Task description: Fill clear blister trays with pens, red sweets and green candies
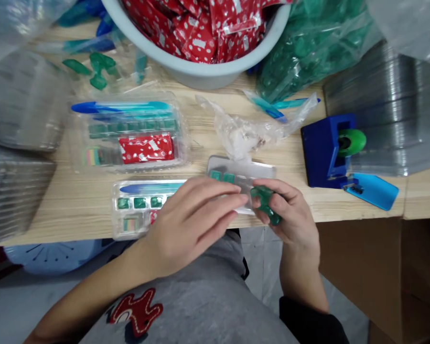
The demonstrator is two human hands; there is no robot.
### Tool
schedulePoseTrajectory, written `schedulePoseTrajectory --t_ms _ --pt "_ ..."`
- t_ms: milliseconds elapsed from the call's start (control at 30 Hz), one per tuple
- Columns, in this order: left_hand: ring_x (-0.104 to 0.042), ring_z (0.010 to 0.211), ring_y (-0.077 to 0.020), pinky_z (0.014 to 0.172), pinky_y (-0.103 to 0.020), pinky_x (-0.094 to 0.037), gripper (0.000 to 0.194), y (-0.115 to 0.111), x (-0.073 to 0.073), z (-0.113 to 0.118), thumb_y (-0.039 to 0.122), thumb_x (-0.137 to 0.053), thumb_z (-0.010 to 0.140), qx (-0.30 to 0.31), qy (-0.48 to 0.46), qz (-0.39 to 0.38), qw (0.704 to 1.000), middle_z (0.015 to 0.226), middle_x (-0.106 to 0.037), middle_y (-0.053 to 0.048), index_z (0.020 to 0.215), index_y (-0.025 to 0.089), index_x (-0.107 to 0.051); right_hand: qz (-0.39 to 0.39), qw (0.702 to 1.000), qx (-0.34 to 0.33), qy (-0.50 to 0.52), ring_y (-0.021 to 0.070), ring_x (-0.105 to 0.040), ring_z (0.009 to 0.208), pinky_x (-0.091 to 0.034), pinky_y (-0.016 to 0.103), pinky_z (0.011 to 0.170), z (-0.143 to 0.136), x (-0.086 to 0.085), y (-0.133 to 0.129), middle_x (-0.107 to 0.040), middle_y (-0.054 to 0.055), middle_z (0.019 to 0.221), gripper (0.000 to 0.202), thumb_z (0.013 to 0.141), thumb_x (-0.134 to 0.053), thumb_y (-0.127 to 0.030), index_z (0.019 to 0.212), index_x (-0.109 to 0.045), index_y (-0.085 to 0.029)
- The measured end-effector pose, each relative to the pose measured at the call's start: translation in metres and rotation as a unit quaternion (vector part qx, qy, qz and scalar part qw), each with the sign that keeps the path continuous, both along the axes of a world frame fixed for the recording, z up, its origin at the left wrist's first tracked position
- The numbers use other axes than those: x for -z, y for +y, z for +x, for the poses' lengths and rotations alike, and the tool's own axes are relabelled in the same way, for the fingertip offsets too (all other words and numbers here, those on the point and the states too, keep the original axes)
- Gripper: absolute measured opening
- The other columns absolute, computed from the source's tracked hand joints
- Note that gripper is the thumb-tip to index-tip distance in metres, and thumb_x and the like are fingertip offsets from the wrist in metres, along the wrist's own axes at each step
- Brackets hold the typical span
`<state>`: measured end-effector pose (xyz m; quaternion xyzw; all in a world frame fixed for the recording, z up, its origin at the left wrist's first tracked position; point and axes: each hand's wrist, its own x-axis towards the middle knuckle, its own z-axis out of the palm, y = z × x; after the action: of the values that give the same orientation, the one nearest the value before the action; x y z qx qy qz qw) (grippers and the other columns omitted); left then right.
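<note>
In my right hand (290, 210) is a small clump of glossy green pieces (263, 203), gripped between thumb and fingers. My left hand (200, 215) reaches across towards it, fingers stretched out, with its thumb hidden beneath. Under both hands lies a shallow clear plastic tray (261, 168) with square green pieces (222, 177) at its left. Partly covered by my left hand, a filled clear tray (116, 210) holds a blue pen (150, 187), green squares in compartments, a striped block (131, 224) and something red.
Behind are another filled tray (77, 165), a crumpled clear bag (236, 134) and loose blue pens (272, 111). A white tub (208, 71) holds red spotted packets. At right stand a blue tape dispenser (318, 157) and stacked clear trays (387, 110); more trays (17, 100) stand left.
</note>
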<state>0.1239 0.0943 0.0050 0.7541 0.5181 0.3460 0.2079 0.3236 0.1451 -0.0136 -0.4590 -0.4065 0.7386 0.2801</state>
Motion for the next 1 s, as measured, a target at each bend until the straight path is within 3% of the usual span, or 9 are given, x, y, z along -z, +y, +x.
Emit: schedulePoseTrajectory --t_ms 167,300,433,600,667,733,800,900,1000 --pt "-0.070 0.088 -0.0189 0.078 -0.033 -0.061 0.015 -0.001 -0.001 0.015 0.017 -0.060 0.091 -0.013 0.056 0.107 0.993 0.094 -0.074 -0.007 0.104 0.024 -0.064 -0.096 0.987 0.026 0.123 0.0063 -0.042 0.042 -0.037 0.019 0.039 -0.014 -0.006 -0.010 -0.064 -0.004 0.063 0.024 0.071 -0.083 -0.047 0.088 -0.078 -0.031" --pt "-0.068 0.086 -0.0172 0.079 -0.032 -0.060 0.010 -0.004 0.000 0.016 0.016 -0.058 0.092 -0.021 0.049 0.117 0.992 0.092 -0.072 -0.006 0.100 0.019 -0.064 -0.097 0.981 0.028 0.167 0.0053 -0.044 0.044 -0.038 0.018 0.038 -0.018 -0.004 -0.015 -0.069 -0.001 0.075 0.020 0.072 -0.083 -0.044 0.086 -0.079 -0.031" --pt "-0.065 0.085 -0.0173 0.077 -0.031 -0.058 0.007 -0.005 0.000 0.016 0.011 -0.060 0.090 -0.030 0.050 0.134 0.989 0.088 -0.068 -0.008 0.095 0.013 -0.064 -0.097 0.973 0.011 0.207 0.0026 -0.043 0.043 -0.039 0.014 0.040 -0.019 -0.001 -0.019 -0.067 -0.002 0.072 0.019 0.076 -0.082 -0.040 0.092 -0.079 -0.031" --pt "-0.063 0.074 -0.0141 0.071 -0.030 -0.055 0.010 -0.005 0.003 0.021 0.009 -0.058 0.090 -0.031 0.025 0.149 0.988 0.083 -0.068 -0.002 0.087 0.019 -0.060 -0.136 0.968 0.008 0.213 0.0013 -0.041 0.042 -0.037 0.011 0.040 -0.020 -0.001 -0.024 -0.061 -0.005 0.061 0.016 0.078 -0.080 -0.040 0.091 -0.079 -0.032" --pt "-0.064 0.074 -0.0127 0.074 -0.028 -0.055 0.009 -0.006 0.006 0.020 0.011 -0.060 0.090 -0.038 0.000 0.148 0.988 0.084 -0.067 0.000 0.090 0.020 -0.058 -0.116 0.973 0.002 0.198 0.0015 -0.041 0.041 -0.036 0.011 0.039 -0.018 0.001 -0.024 -0.060 -0.005 0.060 0.015 0.079 -0.079 -0.043 0.091 -0.079 -0.034" --pt "-0.065 0.082 -0.0140 0.078 -0.029 -0.056 0.007 -0.008 0.011 0.014 0.013 -0.060 0.091 -0.028 0.012 0.140 0.990 0.089 -0.068 -0.002 0.095 0.018 -0.060 -0.029 0.992 0.018 0.124 0.0025 -0.044 0.043 -0.039 0.013 0.041 -0.012 0.006 -0.022 -0.064 -0.005 0.067 0.013 0.081 -0.077 -0.042 0.092 -0.078 -0.036" --pt "-0.065 0.090 -0.0172 0.080 -0.032 -0.056 0.012 -0.011 0.017 0.006 0.011 -0.058 0.091 -0.022 0.050 0.119 0.991 0.096 -0.069 -0.006 0.101 0.017 -0.061 0.143 0.988 0.058 -0.030 0.0064 -0.056 0.055 -0.049 0.017 0.051 -0.004 0.012 -0.016 -0.069 -0.003 0.080 0.013 0.083 -0.077 -0.034 0.096 -0.077 -0.035" --pt "-0.064 0.093 -0.0199 0.080 -0.036 -0.056 0.016 -0.013 0.024 -0.007 0.006 -0.057 0.089 -0.032 0.081 0.090 0.992 0.102 -0.068 -0.008 0.101 0.016 -0.061 0.396 0.884 0.047 -0.244 0.0150 -0.065 0.084 -0.055 0.027 0.074 0.007 0.020 -0.004 -0.070 0.002 0.093 0.019 0.083 -0.075 -0.018 0.100 -0.076 -0.027" --pt "-0.064 0.093 -0.0198 0.081 -0.036 -0.054 0.016 -0.014 0.027 -0.013 0.005 -0.058 0.088 -0.052 0.066 0.082 0.993 0.101 -0.067 -0.007 0.100 0.015 -0.061 0.491 0.813 -0.066 -0.307 0.0180 -0.066 0.086 -0.056 0.030 0.074 0.010 0.024 0.005 -0.068 0.006 0.094 0.016 0.087 -0.070 -0.016 0.103 -0.073 -0.019"
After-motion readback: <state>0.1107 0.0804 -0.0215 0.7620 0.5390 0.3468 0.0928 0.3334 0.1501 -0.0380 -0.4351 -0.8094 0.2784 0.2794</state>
